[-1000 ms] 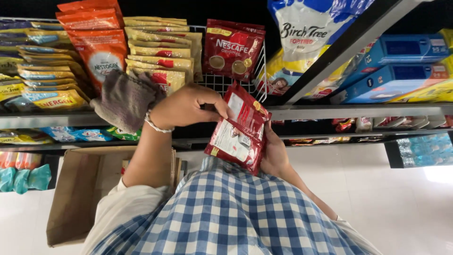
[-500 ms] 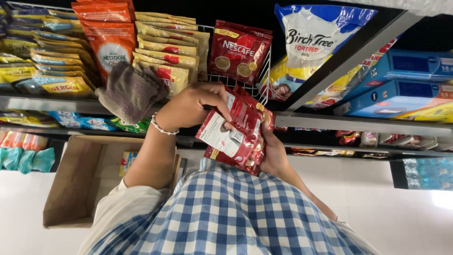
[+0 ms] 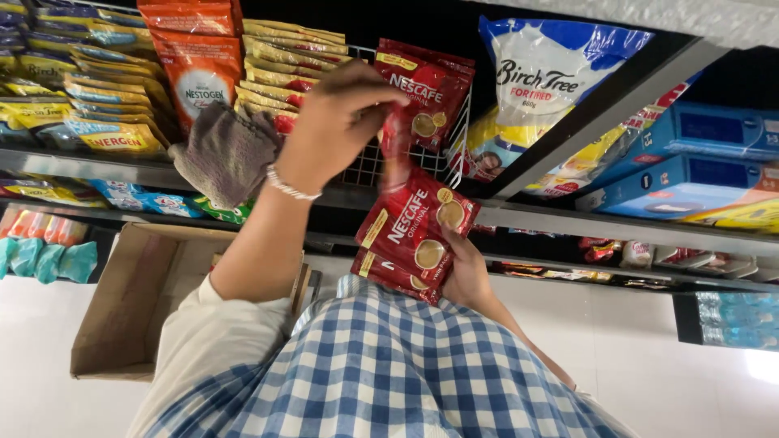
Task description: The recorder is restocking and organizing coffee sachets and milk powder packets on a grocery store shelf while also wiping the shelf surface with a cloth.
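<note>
1. Red coffee sachet packs (image 3: 414,235) – a small stack, held low centre of view, just below the front edge of the shelf (image 3: 568,219) and above the blue-checked shirt (image 3: 381,373).
2. Right hand (image 3: 464,272) – cups the stack from underneath and behind, fingers wrapped round its right edge, closed on it.
3. Single red pack (image 3: 395,150) – blurred, upright, just above the stack and in front of the wire basket (image 3: 365,166); cannot tell if its lower end touches the stack.
4. Left hand (image 3: 337,126) – raised, fingers pinched shut on the top of that single pack. Beaded bracelet (image 3: 284,185) on the wrist; a grey-brown cloth (image 3: 223,150) hangs just left of the hand.
5. Wire basket – already holds more red packs (image 3: 430,89) of the same kind, standing upright.
6. Left of the basket – yellow sachet rows (image 3: 284,57), then an orange bag (image 3: 195,65), then more yellow packs (image 3: 89,97) at the far left.
7. Right of the basket – a large white-and-blue bag (image 3: 544,81), then blue boxes (image 3: 698,154) on the next shelf.
8. Open cardboard box (image 3: 130,300) sits on the white floor, lower left, beside the left arm.
</note>
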